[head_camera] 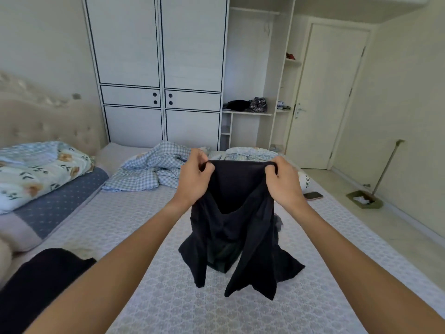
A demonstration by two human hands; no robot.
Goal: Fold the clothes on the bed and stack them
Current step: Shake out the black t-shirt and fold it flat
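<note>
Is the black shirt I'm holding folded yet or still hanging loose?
Not folded. The black shirt hangs loose above the bed, the left hand and right hand pinching its top edge, sleeves dangling.

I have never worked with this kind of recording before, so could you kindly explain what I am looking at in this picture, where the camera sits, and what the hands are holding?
There is no machine here. The single picture comes from a wide-angle camera worn on a person's head, looking forward and down over a bed.

The left hand and the right hand each pinch the top edge of a black garment, holding it up so that it hangs above the mattress.

On the bed lie a blue checked cloth, a floral quilt, another dark garment at the lower left, and a phone near the right edge.
</note>
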